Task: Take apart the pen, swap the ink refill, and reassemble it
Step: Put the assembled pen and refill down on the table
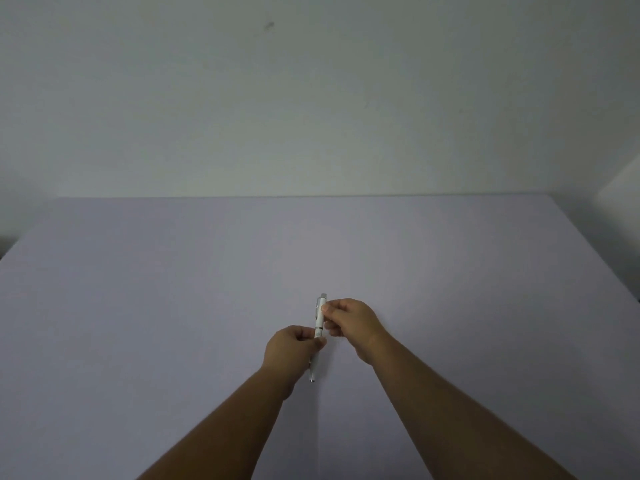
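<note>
A white pen [320,318] with a clip near its far end is held over the middle of the table, running roughly away from me. My right hand [353,325] pinches the pen's upper half just below the clip. My left hand [292,344] grips the lower half, and the tapered tip pokes out below that hand toward me. The pen looks whole, with a ring at its middle joint showing between the two hands. No spare refill is in view.
The pale lilac table [173,306] spreads wide on all sides of the hands. A plain white wall rises behind its far edge. The table's right edge runs diagonally at the far right.
</note>
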Demonstrator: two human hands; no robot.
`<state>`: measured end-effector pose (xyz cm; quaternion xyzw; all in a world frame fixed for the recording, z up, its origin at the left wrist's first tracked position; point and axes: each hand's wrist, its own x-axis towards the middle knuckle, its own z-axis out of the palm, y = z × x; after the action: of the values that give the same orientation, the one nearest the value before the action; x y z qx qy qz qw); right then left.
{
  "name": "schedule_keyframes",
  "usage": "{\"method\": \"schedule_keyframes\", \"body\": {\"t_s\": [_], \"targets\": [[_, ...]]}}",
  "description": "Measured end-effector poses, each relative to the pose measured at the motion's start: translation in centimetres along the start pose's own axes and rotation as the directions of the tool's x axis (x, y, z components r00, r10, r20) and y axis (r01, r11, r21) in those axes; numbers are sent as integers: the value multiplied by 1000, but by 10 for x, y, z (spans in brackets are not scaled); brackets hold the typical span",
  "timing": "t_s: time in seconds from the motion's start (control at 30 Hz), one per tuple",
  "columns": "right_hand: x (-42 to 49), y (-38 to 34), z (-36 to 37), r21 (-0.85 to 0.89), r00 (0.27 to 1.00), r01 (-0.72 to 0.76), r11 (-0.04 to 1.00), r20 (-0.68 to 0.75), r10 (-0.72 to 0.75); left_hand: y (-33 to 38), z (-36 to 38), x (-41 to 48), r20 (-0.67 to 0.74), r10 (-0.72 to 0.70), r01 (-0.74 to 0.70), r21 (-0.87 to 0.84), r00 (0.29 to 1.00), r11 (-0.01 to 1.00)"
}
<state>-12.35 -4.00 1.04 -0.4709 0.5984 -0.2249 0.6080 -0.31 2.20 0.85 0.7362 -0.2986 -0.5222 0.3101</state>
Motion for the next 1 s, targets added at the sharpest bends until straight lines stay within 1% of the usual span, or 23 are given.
{"method": "schedule_keyframes", "body": {"t_s": [0.03,0.07,0.13,0.17,0.2,0.27,0.4,0.57,0.83,1.0], "targets": [[2,2,-3,-29,999,-9,1000,-53,8,-2,0,2,-10,-5,5,7,1000,1000],[5,5,-8,-100,993,-14,995,-121,2,-5,1,4,-21,-14,14,7,1000,1000],[11,12,-20,-351,970,-34,936,-239,-54,-10,3,7,-41,-35,35,10,999,999],[12,16,-27,-451,958,-58,891,-277,-78,-12,4,9,-52,-40,41,16,998,999],[11,21,-32,-509,949,-79,857,-303,-93,-15,6,11,-65,-42,44,23,997,999],[9,29,-40,-569,943,-110,815,-320,-97,-20,10,15,-94,-33,38,52,995,998],[3,43,-43,-617,946,-162,770,-318,-56,-23,17,20,-131,-1,19,136,991,991],[0,51,-35,-643,954,-135,754,-289,-75,-25,23,22,-149,-5,28,151,989,988],[-1,50,-13,-585,966,-122,802,-255,-39,-29,29,25,-166,-10,42,185,986,982],[-1,51,-6,-570,970,-123,813,-242,-23,-30,31,28,-168,-14,49,207,986,977]]}}
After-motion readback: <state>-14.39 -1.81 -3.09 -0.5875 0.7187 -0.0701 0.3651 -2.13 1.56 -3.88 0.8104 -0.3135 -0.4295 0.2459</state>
